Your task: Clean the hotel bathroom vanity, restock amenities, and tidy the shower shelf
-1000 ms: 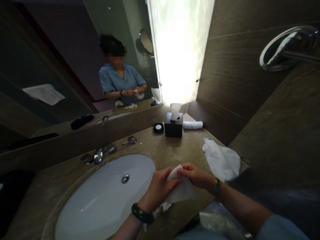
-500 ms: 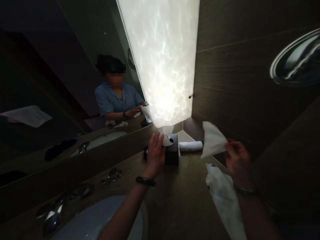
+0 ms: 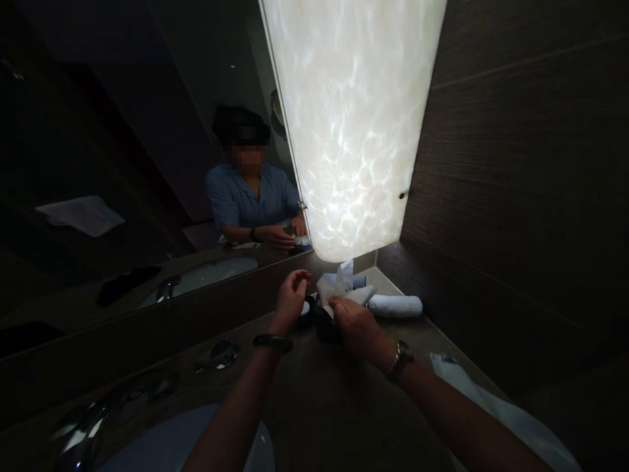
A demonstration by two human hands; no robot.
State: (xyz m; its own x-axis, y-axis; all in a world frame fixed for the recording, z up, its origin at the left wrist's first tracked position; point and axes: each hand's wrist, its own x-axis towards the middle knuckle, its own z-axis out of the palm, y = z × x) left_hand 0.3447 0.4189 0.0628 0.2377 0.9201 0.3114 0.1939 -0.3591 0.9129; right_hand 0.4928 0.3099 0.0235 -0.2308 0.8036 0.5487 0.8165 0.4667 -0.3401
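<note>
My right hand [image 3: 361, 326] pinches a white tissue [image 3: 361, 295] right over the dark tissue box [image 3: 328, 328] on the counter. Another tissue [image 3: 346, 275] stands up from the box top, and the overlapping sheets are hard to tell apart. Just left of the box hovers my left hand [image 3: 289, 303], its fingers loosely bent with nothing seen in them. Below its fingertips is a small dark round container with a pale top [image 3: 305, 309]. The front of the box is in deep shadow and partly hidden by my right hand.
A rolled white towel [image 3: 396, 306] lies right of the box by the wall. A white cloth [image 3: 496, 406] is partly under my right forearm. The sink [image 3: 246, 446] and chrome tap [image 3: 81, 436] are lower left. A lit lamp panel [image 3: 354, 144] hangs above beside the mirror [image 3: 162, 164].
My right hand has carried the tissue leftward from beside the wall to the box. My left hand has come off the box top, moving slightly left. The view has shifted a little.
</note>
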